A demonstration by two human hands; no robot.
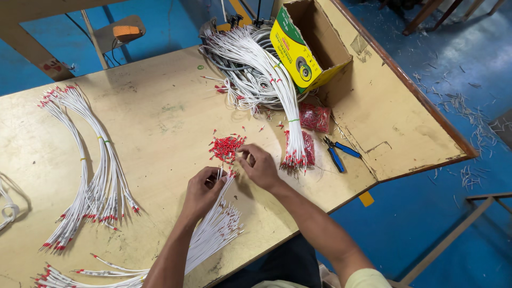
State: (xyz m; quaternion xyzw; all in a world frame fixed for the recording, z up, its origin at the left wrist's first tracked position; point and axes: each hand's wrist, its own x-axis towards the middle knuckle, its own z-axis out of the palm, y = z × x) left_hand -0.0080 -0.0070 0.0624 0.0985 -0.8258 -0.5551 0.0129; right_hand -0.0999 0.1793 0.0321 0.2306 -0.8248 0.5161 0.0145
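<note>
Left hand (202, 188) grips the white wires (213, 226) near their tips on the table (160, 122); right hand (258, 166) pinches at the pile of red caps (226, 146) just beyond. Loose caps could scatter if brushed, and the wires could fan out should that grip slacken.
</note>
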